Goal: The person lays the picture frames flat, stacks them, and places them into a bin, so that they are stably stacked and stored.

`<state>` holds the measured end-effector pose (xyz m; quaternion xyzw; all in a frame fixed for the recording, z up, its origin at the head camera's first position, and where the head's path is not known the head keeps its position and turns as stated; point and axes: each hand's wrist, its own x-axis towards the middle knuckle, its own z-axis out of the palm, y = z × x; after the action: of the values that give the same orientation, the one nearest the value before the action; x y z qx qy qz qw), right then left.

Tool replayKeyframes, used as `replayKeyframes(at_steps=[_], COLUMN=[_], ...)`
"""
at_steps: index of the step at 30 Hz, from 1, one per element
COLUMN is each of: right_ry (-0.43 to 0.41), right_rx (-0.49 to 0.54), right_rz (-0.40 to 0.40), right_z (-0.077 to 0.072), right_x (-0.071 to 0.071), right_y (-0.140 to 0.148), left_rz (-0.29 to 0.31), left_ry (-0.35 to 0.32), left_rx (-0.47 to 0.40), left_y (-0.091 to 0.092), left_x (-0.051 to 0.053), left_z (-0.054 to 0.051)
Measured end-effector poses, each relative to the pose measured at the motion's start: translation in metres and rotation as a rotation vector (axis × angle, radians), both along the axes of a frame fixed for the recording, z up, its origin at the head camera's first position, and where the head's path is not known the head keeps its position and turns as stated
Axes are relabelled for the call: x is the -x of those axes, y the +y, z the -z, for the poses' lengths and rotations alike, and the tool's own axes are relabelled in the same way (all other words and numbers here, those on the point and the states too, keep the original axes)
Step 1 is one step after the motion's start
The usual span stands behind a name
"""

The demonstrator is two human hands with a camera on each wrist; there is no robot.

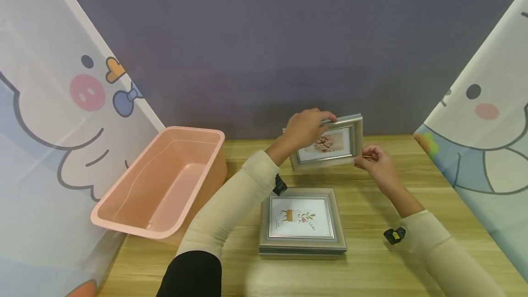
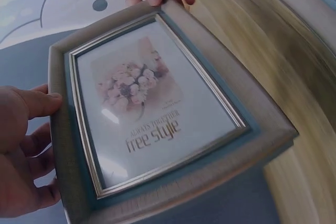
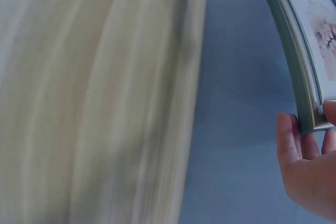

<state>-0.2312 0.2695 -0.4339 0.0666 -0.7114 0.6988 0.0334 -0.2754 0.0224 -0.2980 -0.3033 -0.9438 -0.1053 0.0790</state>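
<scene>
A framed picture with pink flowers (image 1: 330, 145) is held up tilted above the table's back part. My left hand (image 1: 304, 128) grips its top edge, thumb on the front and fingers behind, as the left wrist view shows. At its lower right corner my right hand (image 1: 380, 168) pinches the frame between thumb and fingers. Nearer the front lies a stack of similar frames (image 1: 303, 244); the top one shows a plant drawing. The left wrist view shows the words "free style" on the held picture (image 2: 142, 98).
A pink plastic tub (image 1: 194, 173) stands on the wooden table (image 1: 371, 269) at the left. Behind the table rises a dark grey panel (image 1: 247, 49). Panels with cartoon animals stand at the left (image 1: 45, 104) and the right (image 1: 495, 159).
</scene>
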Motion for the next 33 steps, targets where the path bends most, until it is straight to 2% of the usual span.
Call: replayKeyframes(at_steps=[4, 7, 13, 18, 24, 33], right_ry=[-0.002, -0.009, -0.009, 0.030, 0.157, 0.362], right_rx=[-0.164, -0.259, -0.340, -0.375, -0.359, -0.264], right_rz=[-0.005, -0.023, -0.067, -0.052, 0.016, -0.036], right_z=[0.009, 0.015, 0.025, 0.026, 0.017, 0.002], right_x=[0.001, 0.002, 0.005, 0.005, 0.006, 0.012], right_y=[-0.010, -0.018, -0.031, -0.035, -0.037, -0.041], left_rz=[0.027, 0.030, 0.031, 0.045, 0.049, 0.049], left_ry=[0.069, 0.091, 0.094, 0.120, 0.113, 0.108], left_rx=[0.094, 0.143, 0.168, 0.167, 0.165, 0.172], left_y=[-0.009, -0.015, -0.023, -0.026, -0.030, -0.034], left_x=[-0.004, -0.006, -0.007, -0.007, -0.007, -0.010], left_z=[0.002, 0.004, 0.012, 0.017, 0.020, 0.022])
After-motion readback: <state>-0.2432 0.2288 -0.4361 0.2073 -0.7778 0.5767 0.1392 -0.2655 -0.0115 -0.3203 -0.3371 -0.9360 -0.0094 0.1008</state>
